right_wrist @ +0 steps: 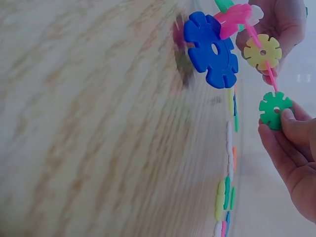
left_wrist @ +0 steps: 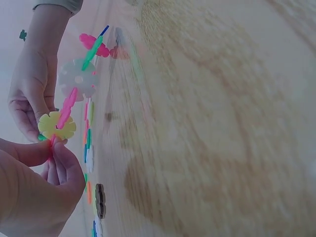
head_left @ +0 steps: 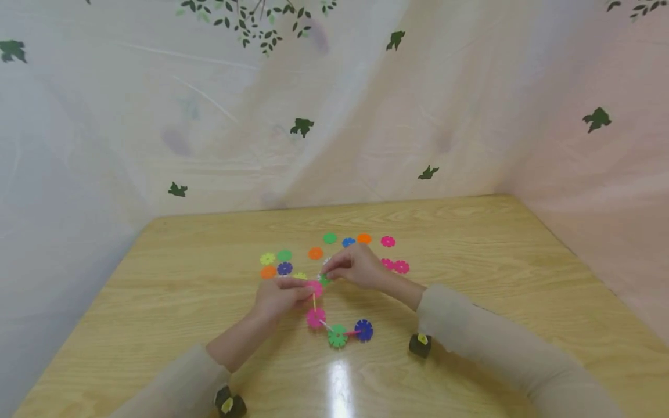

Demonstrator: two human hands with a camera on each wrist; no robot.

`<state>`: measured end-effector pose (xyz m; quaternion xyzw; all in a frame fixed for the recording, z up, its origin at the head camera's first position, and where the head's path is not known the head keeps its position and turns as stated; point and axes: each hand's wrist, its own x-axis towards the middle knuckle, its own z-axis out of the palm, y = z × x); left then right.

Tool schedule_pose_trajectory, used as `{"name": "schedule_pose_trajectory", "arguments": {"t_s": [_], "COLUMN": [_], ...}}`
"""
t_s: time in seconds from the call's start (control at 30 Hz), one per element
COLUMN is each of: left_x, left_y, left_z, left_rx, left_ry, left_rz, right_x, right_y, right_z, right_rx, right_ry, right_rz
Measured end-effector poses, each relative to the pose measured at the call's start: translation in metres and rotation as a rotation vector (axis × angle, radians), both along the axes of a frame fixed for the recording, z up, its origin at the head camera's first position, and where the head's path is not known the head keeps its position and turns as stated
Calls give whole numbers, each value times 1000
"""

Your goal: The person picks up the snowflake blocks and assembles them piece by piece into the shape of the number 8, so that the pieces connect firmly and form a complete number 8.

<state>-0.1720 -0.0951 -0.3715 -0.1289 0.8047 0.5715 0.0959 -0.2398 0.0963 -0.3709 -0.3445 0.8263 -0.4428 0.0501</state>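
A chain of flat notched plastic discs hangs between both hands, slotted edge to face. My left hand (head_left: 275,299) pinches a pink disc (head_left: 315,289) near the chain's upper end. With thumb and fingers, my right hand (head_left: 358,267) holds a green disc (right_wrist: 275,109), which meets the pink one in the right wrist view. A yellow disc (left_wrist: 57,127) comes after the pink one. Below follow another pink disc (head_left: 316,318), a white disc (left_wrist: 79,79), a second green disc (head_left: 337,336), a pink disc seen edge-on (head_left: 351,333) and a blue disc (head_left: 363,330) at the far end.
Loose discs lie flat beyond the hands, among them an orange disc (head_left: 316,253), a yellow-green disc (head_left: 268,258) and a pink disc (head_left: 401,267). The wooden table (head_left: 157,302) meets a pale hanging cloth (head_left: 334,162) at its back and sides.
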Motion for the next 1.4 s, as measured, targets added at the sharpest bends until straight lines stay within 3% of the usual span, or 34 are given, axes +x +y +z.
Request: {"name": "schedule_pose_trajectory", "arguments": {"t_s": [0.27,0.77,0.97,1.23,1.4], "left_x": [-2,-2,-5,-5,-4], "left_y": [3,6,5,2,-1], "left_z": [0,1,-3,0,2], "left_rx": [37,91,130,152,159], "left_ry": [-13,-17,-15,-40,-45], "left_rz": [-1,65,11,-95,-144], "right_x": [3,6,-1,-9,-10], "right_y": [0,-8,-2,4,3], "right_z": [1,-9,-10,-7,-6], "right_rx": [-28,-119,-57,-51,-41], "right_ry": [45,117,120,-22,-43], "right_rz": [28,17,59,161,202]}}
